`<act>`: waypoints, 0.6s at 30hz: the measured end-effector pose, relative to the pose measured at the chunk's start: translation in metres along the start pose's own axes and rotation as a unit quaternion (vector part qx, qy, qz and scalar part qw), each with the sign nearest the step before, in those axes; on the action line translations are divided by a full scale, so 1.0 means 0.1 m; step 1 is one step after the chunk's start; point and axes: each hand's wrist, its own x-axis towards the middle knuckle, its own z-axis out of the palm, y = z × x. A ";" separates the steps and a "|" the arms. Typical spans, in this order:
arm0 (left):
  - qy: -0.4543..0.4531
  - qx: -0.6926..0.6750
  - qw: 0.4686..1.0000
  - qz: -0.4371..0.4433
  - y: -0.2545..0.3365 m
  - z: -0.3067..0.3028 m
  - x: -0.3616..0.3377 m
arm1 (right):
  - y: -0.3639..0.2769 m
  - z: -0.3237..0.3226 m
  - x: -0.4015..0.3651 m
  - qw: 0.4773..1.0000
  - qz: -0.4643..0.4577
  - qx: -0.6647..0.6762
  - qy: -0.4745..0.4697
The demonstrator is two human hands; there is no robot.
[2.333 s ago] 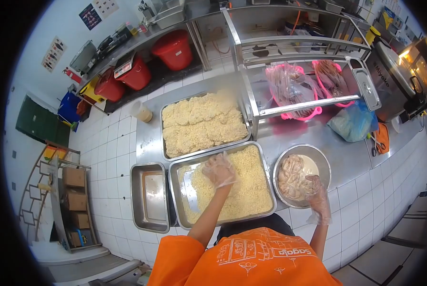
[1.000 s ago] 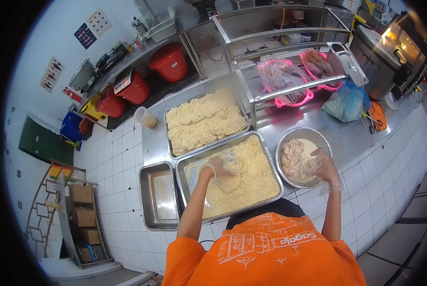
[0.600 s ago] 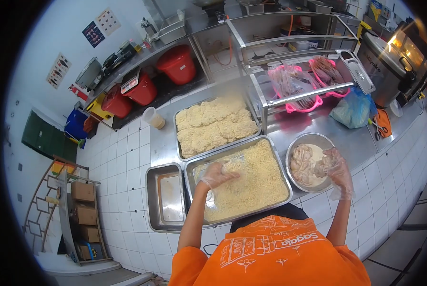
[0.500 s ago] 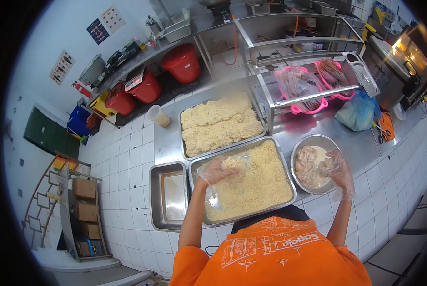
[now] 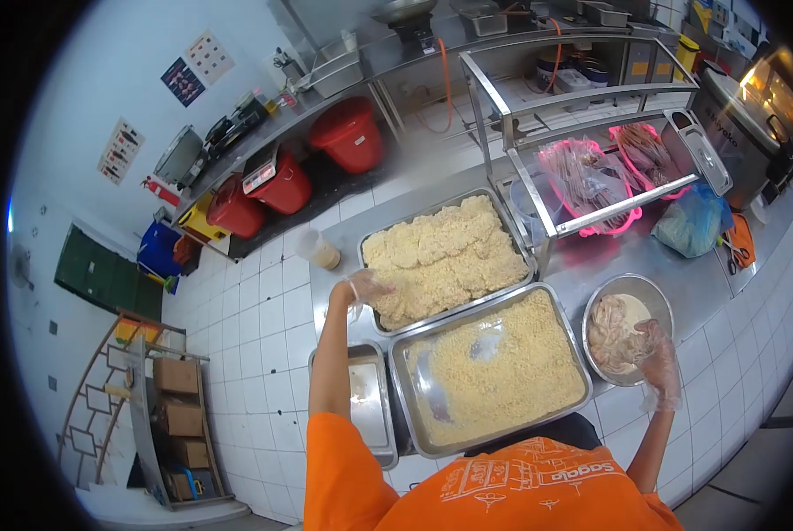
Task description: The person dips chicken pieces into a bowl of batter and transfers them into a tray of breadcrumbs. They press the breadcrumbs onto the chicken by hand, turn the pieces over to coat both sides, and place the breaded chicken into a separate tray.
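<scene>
Reaching over coated pieces (image 5: 445, 257) at the tray's (image 5: 515, 227) left edge, the left hand (image 5: 365, 288) was partly open, its hold unclear. The right hand (image 5: 657, 354) curled at pale meat (image 5: 607, 323) in the bowl (image 5: 661, 305), probably limp, slippery, best cupped from beneath.

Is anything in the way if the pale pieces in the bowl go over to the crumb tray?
Just the bowl's rim and the crumb tray's rim, side by side. Nothing else visible stands between the pale pieces and the crumbs.
</scene>
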 end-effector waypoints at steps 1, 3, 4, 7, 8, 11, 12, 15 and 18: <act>0.008 0.015 1.000 0.001 -0.04 0.01 0.09 | 0.00 0.01 -0.01 1.000 0.008 0.007 0.004; 0.027 0.107 0.994 0.000 0.35 -0.17 -0.11 | -0.15 0.00 -0.03 1.000 0.000 -0.022 0.017; 0.033 0.151 0.988 0.000 0.48 -0.20 -0.19 | -0.22 -0.01 -0.06 0.999 -0.002 -0.038 0.021; 0.113 0.078 0.990 0.024 0.33 -0.12 -0.13 | -0.37 -0.02 -0.09 0.997 -0.022 -0.064 0.022; 0.164 0.089 0.982 0.029 0.35 -0.07 -0.15 | -0.40 -0.03 -0.08 0.996 -0.027 -0.088 0.017; 0.302 0.134 0.942 0.068 0.35 0.30 -0.09 | -0.48 -0.09 -0.12 0.993 -0.006 -0.116 0.000; 0.344 0.160 0.921 0.091 0.26 0.47 0.07 | -0.56 -0.09 -0.12 0.996 0.018 -0.090 -0.004; 0.390 0.184 0.899 0.080 0.44 0.80 0.04 | -0.96 -0.12 -0.12 0.999 0.035 -0.018 -0.028; 0.404 0.210 0.889 0.040 0.58 0.86 0.00 | -1.26 -0.11 -0.13 0.981 0.106 0.141 -0.079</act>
